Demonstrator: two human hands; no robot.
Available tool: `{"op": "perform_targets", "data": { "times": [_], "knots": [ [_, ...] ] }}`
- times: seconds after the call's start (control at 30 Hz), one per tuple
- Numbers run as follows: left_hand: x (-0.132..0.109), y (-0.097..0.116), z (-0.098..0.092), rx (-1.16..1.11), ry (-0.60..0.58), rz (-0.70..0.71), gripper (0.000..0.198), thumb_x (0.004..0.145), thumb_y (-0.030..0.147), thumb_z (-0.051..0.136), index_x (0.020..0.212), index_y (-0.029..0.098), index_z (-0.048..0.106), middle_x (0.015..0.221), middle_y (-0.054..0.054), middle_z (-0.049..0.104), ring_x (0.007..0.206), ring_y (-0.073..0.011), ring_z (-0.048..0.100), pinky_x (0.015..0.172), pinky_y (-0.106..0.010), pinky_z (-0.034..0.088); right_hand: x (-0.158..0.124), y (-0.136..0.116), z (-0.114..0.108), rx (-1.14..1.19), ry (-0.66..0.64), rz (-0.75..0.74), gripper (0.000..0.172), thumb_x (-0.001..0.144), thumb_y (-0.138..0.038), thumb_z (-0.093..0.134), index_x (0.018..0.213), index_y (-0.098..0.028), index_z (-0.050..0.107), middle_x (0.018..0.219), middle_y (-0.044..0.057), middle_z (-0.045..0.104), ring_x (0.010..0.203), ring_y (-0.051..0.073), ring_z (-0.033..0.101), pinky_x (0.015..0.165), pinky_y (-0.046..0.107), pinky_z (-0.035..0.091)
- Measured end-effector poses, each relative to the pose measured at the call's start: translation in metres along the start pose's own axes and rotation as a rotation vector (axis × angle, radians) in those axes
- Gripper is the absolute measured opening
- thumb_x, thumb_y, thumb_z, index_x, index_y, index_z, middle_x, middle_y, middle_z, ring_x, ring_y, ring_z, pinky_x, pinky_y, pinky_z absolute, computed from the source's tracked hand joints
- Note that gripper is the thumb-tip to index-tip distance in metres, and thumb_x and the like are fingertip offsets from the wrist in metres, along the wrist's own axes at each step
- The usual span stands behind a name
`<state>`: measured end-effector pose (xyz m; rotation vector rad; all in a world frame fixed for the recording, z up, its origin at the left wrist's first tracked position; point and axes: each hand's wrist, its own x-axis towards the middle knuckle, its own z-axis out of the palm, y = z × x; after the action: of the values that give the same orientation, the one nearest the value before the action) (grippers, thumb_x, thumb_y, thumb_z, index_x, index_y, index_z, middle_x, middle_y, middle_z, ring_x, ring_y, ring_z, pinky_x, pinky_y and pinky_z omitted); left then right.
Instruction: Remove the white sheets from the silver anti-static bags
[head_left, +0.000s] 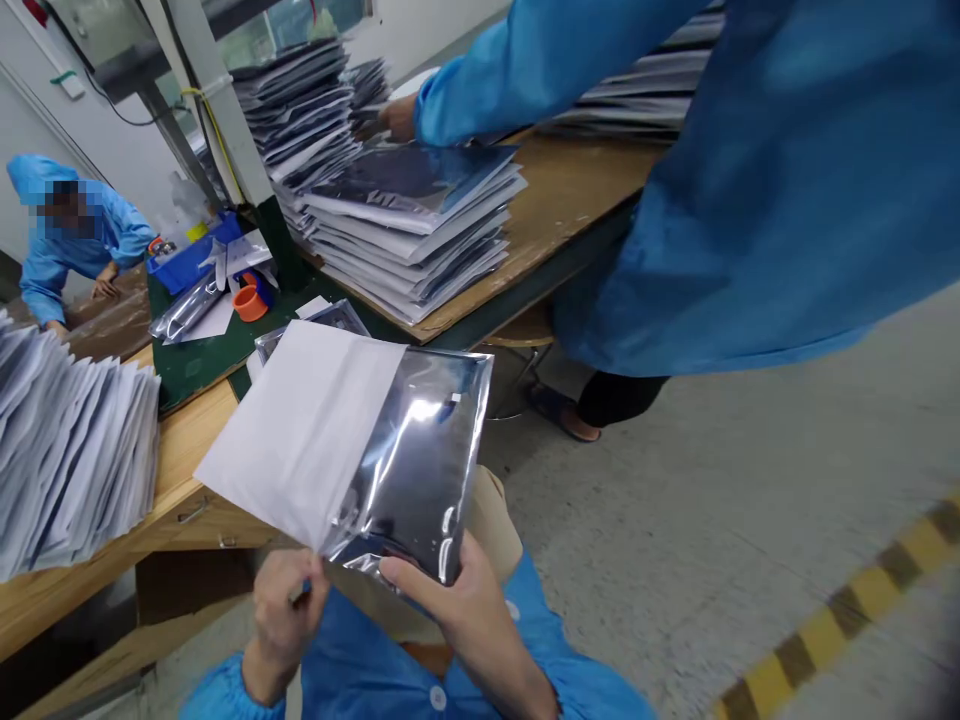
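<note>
My right hand [465,600] grips the lower edge of a shiny silver bag [420,460] held up in front of me. A white paper sheet [300,420] sticks halfway out of the bag's left side. My left hand [281,610] pinches the bag's lower left corner, where the paper meets the foil. Both hands are in blue sleeves, above my lap.
A wooden table [570,200] carries a tall stack of bagged sheets [412,230]; a co-worker's blue sleeve [525,80] reaches over it. Another fanned stack [67,450] lies on the left bench. An orange tape roll [250,300] and blue bin [187,262] sit behind. Another person in blue [67,240] bends at far left.
</note>
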<state>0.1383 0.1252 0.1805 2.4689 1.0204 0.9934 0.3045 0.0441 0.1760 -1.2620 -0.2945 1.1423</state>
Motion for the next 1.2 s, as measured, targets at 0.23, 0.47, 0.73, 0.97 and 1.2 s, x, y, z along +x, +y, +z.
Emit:
{"op": "perform_targets", "data": {
  "times": [0.23,0.47,0.73,0.97,1.2],
  "knots": [
    [-0.021,0.01,0.006,-0.678,0.481,-0.722,0.027,0.087,0.051,0.049,0.094,0.025,0.051,0.07,0.002,0.062,0.065,-0.0143,0.061,0.061,-0.026,0.051,-0.024,0.036,0.024,-0.001,-0.078,0.072,0.051,0.061,-0.04,0.08,0.102,-0.018,0.06,0.097,0.009,0.073,0.091,0.031,0.067,0.085,0.045,0.053],
    [-0.055,-0.032,-0.05,-0.779,0.457,-1.409,0.056,0.078,0.05,0.059,0.123,0.017,0.054,0.095,-0.008,0.073,0.097,-0.0292,0.067,0.081,-0.037,0.057,-0.045,0.065,0.0,-0.375,-0.65,0.016,0.064,0.046,-0.044,0.089,0.105,-0.023,0.072,0.106,0.011,0.073,0.106,0.039,0.062,0.099,0.049,0.046],
    [-0.127,-0.087,-0.07,-0.613,0.264,-1.463,0.052,0.062,0.038,0.08,0.105,0.014,0.063,0.095,-0.012,0.073,0.103,-0.0317,0.064,0.088,-0.04,0.055,0.023,0.072,-0.041,-0.021,-0.284,0.163,0.056,0.08,-0.068,0.051,0.109,-0.024,0.067,0.107,0.011,0.073,0.099,0.027,0.067,0.089,0.045,0.051],
    [-0.148,-0.1,-0.015,-0.758,0.092,-1.501,0.051,0.067,0.043,0.078,0.104,0.011,0.062,0.103,-0.016,0.071,0.109,-0.0307,0.062,0.094,-0.04,0.05,0.026,0.115,-0.028,-0.184,0.1,0.102,0.052,0.061,-0.06,0.073,0.089,-0.017,0.074,0.08,0.008,0.076,0.081,0.027,0.067,0.072,0.036,0.053],
    [-0.183,-0.091,0.008,-0.793,-0.018,-1.565,0.049,0.066,0.042,0.079,0.1,0.01,0.064,0.096,-0.015,0.073,0.104,-0.031,0.065,0.097,-0.044,0.047,0.022,0.142,-0.052,-0.257,0.278,0.11,0.054,0.062,-0.053,0.073,0.096,-0.011,0.074,0.083,0.01,0.077,0.081,0.028,0.068,0.076,0.038,0.054]
  ]
}}
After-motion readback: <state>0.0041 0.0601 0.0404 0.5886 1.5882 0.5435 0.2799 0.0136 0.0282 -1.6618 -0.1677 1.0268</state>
